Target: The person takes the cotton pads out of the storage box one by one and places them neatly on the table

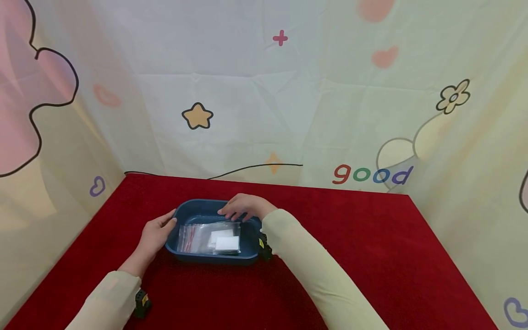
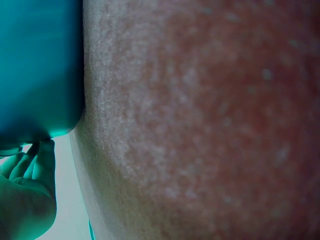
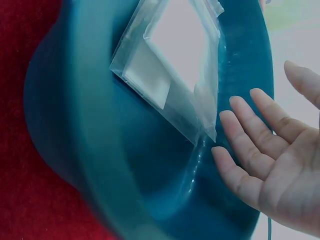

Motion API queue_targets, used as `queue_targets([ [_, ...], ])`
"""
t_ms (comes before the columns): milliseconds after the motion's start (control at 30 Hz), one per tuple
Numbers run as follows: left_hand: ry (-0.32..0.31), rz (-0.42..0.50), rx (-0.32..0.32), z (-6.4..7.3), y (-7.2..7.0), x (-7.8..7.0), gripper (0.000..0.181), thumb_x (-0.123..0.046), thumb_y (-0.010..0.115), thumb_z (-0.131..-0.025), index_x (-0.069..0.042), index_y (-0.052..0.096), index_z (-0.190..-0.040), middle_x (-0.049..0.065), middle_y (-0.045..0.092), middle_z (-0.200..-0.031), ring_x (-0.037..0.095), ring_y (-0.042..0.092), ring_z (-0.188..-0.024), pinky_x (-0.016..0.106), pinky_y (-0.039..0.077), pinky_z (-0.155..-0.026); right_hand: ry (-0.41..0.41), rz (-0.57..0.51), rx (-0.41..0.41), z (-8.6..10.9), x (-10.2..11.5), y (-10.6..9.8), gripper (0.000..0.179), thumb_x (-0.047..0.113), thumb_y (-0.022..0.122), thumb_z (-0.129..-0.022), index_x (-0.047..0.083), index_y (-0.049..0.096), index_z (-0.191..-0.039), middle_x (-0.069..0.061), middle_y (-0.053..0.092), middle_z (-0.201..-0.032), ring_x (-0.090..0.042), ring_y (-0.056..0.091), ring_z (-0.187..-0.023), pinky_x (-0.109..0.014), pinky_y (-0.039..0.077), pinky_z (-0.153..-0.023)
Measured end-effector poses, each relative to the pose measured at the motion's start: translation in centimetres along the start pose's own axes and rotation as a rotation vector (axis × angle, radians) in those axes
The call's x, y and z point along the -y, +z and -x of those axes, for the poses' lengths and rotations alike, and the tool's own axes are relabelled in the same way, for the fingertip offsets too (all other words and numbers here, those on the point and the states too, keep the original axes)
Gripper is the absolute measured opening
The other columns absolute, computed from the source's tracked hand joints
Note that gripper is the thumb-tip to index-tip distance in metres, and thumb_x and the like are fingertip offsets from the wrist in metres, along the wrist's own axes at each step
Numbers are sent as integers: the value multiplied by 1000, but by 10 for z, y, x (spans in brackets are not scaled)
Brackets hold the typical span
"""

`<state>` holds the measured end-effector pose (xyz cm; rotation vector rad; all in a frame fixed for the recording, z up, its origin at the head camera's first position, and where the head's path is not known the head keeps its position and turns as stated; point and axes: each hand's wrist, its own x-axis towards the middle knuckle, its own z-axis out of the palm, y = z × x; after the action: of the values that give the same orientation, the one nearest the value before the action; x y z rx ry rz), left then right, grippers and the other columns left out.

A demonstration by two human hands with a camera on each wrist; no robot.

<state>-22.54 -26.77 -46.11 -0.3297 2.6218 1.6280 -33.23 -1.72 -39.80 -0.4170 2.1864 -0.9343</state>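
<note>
I see a pale, cartoon-printed fabric backdrop point(image 1: 247, 91) rising behind a dark blue plastic tub, rectangular with rounded corners point(image 1: 200, 208). The table point(image 1: 350, 238), with its deep red velvety top, spreads out under the tub on all sides. Cream long sleeves point(image 1: 317, 261) come in from the tub's near side. Clear plastic bags with reddish strips at one end point(image 1: 202, 233) lie flat inside the tub, towards its near wall. My left hand point(image 1: 156, 231) is clamped on the tub's left end, thumb along the rim. My right hand point(image 1: 247, 206) is over the tub's far right part, fingers apart and loosely bent, near the bags; whether a fingertip touches the tub's wall, I can't tell. Flat white rectangular pieces point(image 1: 227, 243) show in the bags, at the end nearer the tub's right side.
</note>
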Motion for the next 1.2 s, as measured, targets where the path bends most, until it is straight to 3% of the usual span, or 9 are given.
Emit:
queue_targets([
  [333, 10, -26, -2, -1, -1, 2, 53, -21, 45, -109, -3, 33, -158, 24, 34, -162, 43, 30, -154, 56, 36, -122, 78, 7, 13, -8, 3, 7, 42, 33, 65, -99, 5, 68, -132, -14, 69, -131, -31, 62, -125, -52, 48, -113],
  [633, 19, -17, -9, -3, 0, 4, 53, -20, 46, -109, -2, 35, -157, 25, 36, -161, 43, 32, -153, 56, 36, -122, 126, 103, 8, -17, 3, 12, 32, 32, 70, -96, 5, 75, -113, -8, 73, -108, -21, 62, -100, -44, 55, -101],
  [867, 24, -20, -8, -2, 0, 2, 53, -21, 46, -109, -3, 35, -157, 25, 38, -161, 43, 33, -153, 57, 36, -122, 119, 213, 26, -20, 2, 13, 27, 27, 69, -96, 10, 78, -115, -7, 74, -113, -19, 61, -98, -39, 55, -92],
  [1033, 17, -22, -5, -2, -1, 2, 53, -22, 46, -110, -4, 34, -158, 25, 37, -161, 43, 33, -153, 57, 36, -122, 106, 198, 21, -21, 3, 14, 22, 19, 71, -94, 10, 80, -112, -8, 74, -118, -19, 61, -97, -40, 57, -94],
  [1200, 12, -19, -2, -2, -1, 3, 53, -21, 45, -110, -3, 34, -158, 25, 37, -161, 43, 34, -152, 56, 37, -121, 120, 177, 25, -22, 6, 16, 17, 15, 72, -93, 7, 81, -107, -7, 75, -108, -18, 59, -93, -40, 56, -93],
])
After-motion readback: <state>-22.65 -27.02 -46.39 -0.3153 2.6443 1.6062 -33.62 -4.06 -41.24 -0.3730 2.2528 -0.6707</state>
